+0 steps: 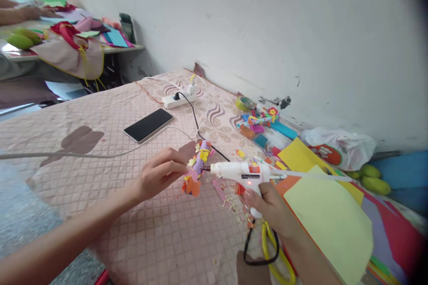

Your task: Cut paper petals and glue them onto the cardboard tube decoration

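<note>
A: Your left hand [160, 173] is pinched around the decorated tube [199, 163], thumb and fingertips closed on its lower end, by the orange and pink paper flowers. The tube is held tilted just above the quilted bedspread [100, 116], in the middle of the view.

B: Your right hand [270, 207] is wrapped tight around the grip of the white hot glue gun [240, 171], with a finger up at the trigger. A red light glows on its body, and a clear glue stick [310, 176] juts out of the back. The nozzle points left, right against the side of the tube.

A: The gun's black cord [197, 120] runs away from you across the bedspread to the white power strip [179, 99]. A black phone [149, 124] lies face up near that strip.

B: Under your right wrist lie yellow-handled scissors [279, 258]. To your right, a pale green sheet [331, 222] overlaps a yellow sheet [299, 153], with paper scraps strewn between them and the gun.

A: By the wall sit a tape roll [244, 103], a white plastic bag [337, 144] and green mangoes [371, 178]. At far left, another person's arm [20, 12] rests on a table of coloured paper.
</note>
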A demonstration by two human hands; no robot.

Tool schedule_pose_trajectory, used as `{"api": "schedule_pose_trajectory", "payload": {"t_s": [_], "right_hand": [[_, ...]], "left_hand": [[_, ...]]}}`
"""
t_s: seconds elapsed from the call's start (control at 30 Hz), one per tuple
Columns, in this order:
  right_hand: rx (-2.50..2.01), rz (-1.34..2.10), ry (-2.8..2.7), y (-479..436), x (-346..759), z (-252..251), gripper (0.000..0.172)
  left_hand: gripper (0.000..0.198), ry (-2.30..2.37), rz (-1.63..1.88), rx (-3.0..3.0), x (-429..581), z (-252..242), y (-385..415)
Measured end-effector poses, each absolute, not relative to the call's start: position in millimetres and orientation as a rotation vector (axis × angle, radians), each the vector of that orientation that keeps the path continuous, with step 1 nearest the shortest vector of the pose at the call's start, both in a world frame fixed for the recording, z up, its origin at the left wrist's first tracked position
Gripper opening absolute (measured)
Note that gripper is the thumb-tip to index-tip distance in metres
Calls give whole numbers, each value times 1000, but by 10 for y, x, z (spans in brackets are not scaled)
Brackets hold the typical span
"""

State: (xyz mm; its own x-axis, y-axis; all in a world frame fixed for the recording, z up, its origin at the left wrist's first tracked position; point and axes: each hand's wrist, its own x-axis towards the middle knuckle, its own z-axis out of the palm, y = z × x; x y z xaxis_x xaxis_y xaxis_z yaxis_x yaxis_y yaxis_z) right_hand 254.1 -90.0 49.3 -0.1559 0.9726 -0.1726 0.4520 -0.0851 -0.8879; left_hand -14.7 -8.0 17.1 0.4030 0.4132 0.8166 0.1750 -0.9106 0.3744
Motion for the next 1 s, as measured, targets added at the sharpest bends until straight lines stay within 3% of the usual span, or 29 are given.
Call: {"api": "schedule_pose_trajectory", "payload": {"t_s": [0.47,1.0], "right_hand": [[-1456,1213,-1738,-1003,2446,566,35],[-1508,1043,-1822,-1027,2464,572,38]], "left_hand": [[21,430,1566,2470,-112,179,-101],[23,422,1568,2472,-102,189,-104]]}}
